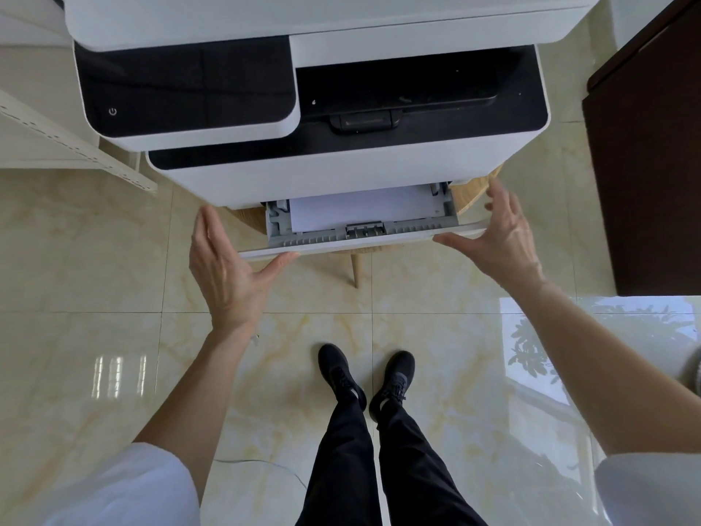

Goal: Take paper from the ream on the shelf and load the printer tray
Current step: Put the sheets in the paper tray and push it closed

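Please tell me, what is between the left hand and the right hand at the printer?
In the head view, the pulled-out paper tray spans between the left hand and the right hand, with white paper lying inside it.

It looks like an office corner: a big white multifunction printer (303,89) on a small wooden stand, glossy marble-patterned floor tiles (95,260), dark wooden cabinet (652,146) alongside.
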